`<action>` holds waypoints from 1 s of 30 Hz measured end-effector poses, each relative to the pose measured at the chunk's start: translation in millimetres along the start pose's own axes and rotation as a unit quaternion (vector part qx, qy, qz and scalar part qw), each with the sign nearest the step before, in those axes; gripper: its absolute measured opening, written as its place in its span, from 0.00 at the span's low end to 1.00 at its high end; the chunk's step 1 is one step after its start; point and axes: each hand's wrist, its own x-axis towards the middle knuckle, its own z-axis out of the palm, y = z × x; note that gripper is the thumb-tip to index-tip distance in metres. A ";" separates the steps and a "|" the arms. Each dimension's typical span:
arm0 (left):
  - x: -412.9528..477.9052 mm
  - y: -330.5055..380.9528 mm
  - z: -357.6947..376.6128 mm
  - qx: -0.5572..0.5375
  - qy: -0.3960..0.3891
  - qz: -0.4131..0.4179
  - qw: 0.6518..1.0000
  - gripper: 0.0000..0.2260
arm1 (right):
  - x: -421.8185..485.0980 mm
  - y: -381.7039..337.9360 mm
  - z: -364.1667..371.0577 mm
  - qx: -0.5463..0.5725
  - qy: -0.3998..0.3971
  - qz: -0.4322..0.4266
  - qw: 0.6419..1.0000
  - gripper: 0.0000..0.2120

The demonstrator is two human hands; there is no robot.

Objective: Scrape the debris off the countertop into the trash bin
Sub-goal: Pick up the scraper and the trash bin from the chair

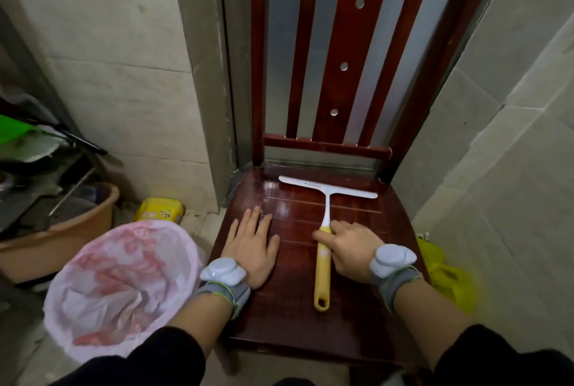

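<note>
**Squeegee in hand, scraping not yet under way**

The person leans over a glossy red-brown chair seat (295, 317), which seems to stand in for the countertop here. Their left hand (251, 246) lies flat on the left part of the seat, palm down, with the fingers straight and a little spread. It holds nothing. Their right hand (348, 249) is curled round the squeegee (326, 214), gripping where the white neck meets the yellow handle. The two hands are apart, with bare wood between them.

The squeegee lies on the seat. Its white blade is near the back edge, just in front of the chair back (351, 59), and the handle points toward the person. The bin (146, 224), lined with a pink bag, stands on the floor just beside the seat's left edge, below the left hand. Crumpled stuff lies in the bag, though I cannot tell what it is.

I can make out no debris on the seat, since the shine and reflections could hide fine bits. With the blade at the far edge and the bin ready, I would judge this the very start: tool grasped, nothing swept yet. What remains is to draw the blade across the wood toward the left edge and tip what gathers into the bin.
</note>
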 end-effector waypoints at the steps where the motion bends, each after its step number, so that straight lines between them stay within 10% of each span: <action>1: -1.2 1.1 0.0 0.003 -0.001 -0.005 1.000 0.42 | 0.0 -1.7 -1.0 -0.006 0.005 -0.003 1.000 0.20; 11: -35.3 1.0 -58.4 0.019 -0.179 -0.027 0.983 0.29 | -11.2 -30.0 -110.0 -0.038 0.005 0.058 0.998 0.12; 30: -277.2 -94.4 -480.6 -0.081 0.000 -0.243 0.967 0.25 | -37.2 -288.2 -514.6 0.151 -0.026 -0.144 0.978 0.12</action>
